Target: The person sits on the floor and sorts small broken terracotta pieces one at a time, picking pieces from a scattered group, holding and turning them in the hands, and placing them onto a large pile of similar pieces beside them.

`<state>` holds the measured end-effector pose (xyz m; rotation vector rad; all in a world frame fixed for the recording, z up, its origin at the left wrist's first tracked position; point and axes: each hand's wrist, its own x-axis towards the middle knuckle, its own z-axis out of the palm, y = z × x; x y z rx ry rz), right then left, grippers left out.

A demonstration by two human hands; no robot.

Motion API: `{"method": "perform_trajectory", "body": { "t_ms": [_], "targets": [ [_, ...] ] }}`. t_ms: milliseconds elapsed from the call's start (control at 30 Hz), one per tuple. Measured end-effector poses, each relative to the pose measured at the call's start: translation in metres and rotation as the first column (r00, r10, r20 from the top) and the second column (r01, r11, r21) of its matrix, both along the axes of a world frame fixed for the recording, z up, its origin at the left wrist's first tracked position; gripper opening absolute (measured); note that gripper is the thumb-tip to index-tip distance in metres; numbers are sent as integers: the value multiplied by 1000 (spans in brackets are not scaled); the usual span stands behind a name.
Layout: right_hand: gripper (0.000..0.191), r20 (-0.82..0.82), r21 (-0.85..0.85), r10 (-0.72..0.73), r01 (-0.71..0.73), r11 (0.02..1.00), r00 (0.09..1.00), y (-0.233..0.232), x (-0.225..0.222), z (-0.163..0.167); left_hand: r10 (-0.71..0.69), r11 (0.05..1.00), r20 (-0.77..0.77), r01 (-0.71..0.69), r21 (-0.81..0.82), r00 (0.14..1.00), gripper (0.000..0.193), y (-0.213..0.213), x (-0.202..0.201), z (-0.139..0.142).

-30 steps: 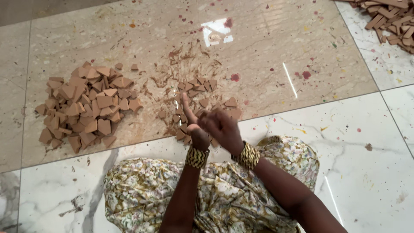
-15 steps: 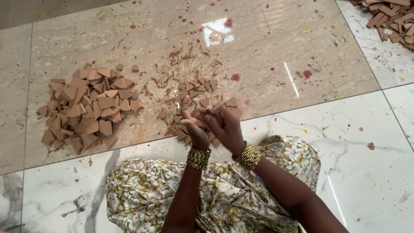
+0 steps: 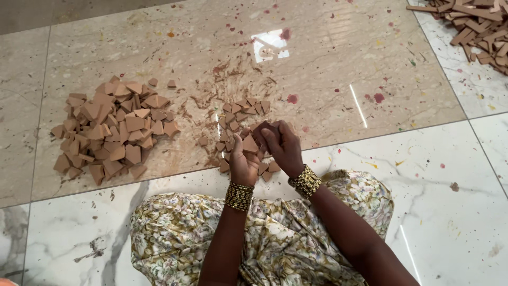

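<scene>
Hands met over small pile (image 3: 241, 114) on floor (image 3: 370, 63): left hand (image 3: 243, 161) closed on tan shard (image 3: 250, 143); right hand (image 3: 283, 148) curled round dark shard (image 3: 263, 130). Large pile (image 3: 111, 130) lies left; sticks (image 3: 471, 24) top right

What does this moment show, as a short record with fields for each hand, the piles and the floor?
left hand: holds a brown clay piece upright between the fingers
right hand: fingers curled over the same piece, touching it
small pile: loose brown pieces right under and beyond the hands
big pile: heap of similar pieces, to the left, apart from the hands
far pile: longer brown strips, top right corner
floor: glossy stone tiles with reddish specks
lap: flowered cloth
</scene>
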<state>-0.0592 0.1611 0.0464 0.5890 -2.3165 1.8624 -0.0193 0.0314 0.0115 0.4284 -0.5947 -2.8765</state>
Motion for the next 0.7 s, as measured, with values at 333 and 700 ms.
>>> {"method": "perform_trajectory", "body": {
  "t_ms": [333,700],
  "targets": [
    [33,-204,483,-52,146,863,978,-27,0,-54,36,992,-39,-40,-121,999,67,4,-6,-2],
    [36,-429,355,-76,245,902,900,-27,1,-44,48,946,-31,-56,-319,998,82,12,-2,-11]
  ]
}}
